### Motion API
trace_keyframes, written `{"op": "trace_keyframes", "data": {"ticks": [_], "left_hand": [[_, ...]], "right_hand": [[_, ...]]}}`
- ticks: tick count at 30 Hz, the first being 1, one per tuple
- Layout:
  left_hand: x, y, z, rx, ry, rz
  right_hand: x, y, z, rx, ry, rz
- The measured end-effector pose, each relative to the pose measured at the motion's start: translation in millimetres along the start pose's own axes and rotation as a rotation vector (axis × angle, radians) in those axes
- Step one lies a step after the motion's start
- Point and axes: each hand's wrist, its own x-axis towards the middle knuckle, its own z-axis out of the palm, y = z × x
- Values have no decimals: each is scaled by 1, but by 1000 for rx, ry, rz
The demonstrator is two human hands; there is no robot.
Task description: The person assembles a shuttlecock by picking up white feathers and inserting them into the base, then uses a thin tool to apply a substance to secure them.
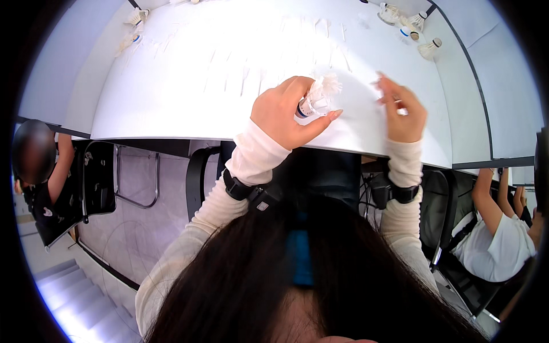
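Observation:
My left hand (284, 111) is closed around a white feather shuttlecock (323, 96) with a blue band, tilted with its ragged feathers pointing up and to the right. The thumb reaches along its near side. Off to the right, my right hand (405, 111) is raised over the table, apart from the shuttlecock. Its fingers are bent but smeared by motion, so whether they hold anything cannot be made out. Loose white feathers (245, 77) lie in rough rows on the white table (166, 117), beyond my hands.
Several shuttlecocks (429, 49) stand or lie in the far right corner, others (137, 18) in the far left corner. Low side panels (469, 74) border the table. People sit on both sides, one in a white shirt (494, 246) at right. A black chair (200, 177) stands below the front edge.

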Motion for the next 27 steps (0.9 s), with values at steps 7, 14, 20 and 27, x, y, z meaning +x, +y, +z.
{"op": "trace_keyframes", "data": {"ticks": [7,14,20,27], "left_hand": [[0,1,0,-2,-3,14],[0,1,0,-4,16,-2],[-1,1,-3,-92,142,-156],[1,-2,-1,-175,191,-228]], "right_hand": [[9,103,-76,-670,81,27],[5,91,-56,-775,-147,-65],[-5,21,-6,-431,-380,-329],[-21,-23,25,-314,-464,-392]]}}
